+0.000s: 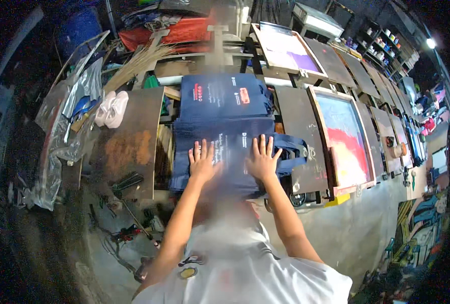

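My left hand [203, 160] lies flat with fingers spread on the near stack of navy blue tote bags [230, 177]. Flat on the right part of that same stack rests my right hand [263, 158], its fingers also apart. The bags carry white printing, and their looped handles [293, 152] stick out to the right, just past my right hand. Directly behind is a second stack of navy bags [220, 96] with white and red print. A blurred band down the middle of the picture hides part of the bags between my hands.
Pale shoes [112, 109] sit on a brown board [134, 152] at the left, beside clear plastic sheeting [58, 147]. To the right stand a framed printing screen [342, 137] with red and blue areas and another screen [288, 48] farther back. Tools and cables [126, 233] lie below left.
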Tool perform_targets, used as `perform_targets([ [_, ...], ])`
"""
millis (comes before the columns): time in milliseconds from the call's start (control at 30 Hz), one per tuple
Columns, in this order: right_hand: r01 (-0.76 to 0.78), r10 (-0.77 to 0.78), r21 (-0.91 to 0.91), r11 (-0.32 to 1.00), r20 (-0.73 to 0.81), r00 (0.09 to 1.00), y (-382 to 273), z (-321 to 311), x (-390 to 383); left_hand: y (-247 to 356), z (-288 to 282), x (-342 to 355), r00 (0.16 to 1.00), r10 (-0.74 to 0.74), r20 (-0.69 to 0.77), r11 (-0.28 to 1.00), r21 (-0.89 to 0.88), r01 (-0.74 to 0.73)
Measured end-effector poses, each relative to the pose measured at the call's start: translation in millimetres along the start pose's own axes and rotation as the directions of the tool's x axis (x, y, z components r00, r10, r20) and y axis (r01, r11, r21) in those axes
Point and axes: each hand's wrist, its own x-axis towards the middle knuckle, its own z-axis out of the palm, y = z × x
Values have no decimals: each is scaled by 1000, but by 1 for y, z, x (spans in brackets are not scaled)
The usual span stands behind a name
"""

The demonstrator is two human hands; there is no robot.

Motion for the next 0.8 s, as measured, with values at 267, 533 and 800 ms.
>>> perform_targets([
  [267, -41, 96, -160, 986, 353, 931, -8, -37, 7, 5, -11, -14, 999, -25, 25, 999, -30, 26],
  [533, 144, -136, 176, 974, -61, 989, -55, -57, 23, 5, -12, -11, 997, -17, 71, 1000, 21, 16],
  [800, 52, -57, 61, 997, 90, 994, -35, 5, -1, 1, -5, -7, 999, 41, 11, 999, -2, -41],
])
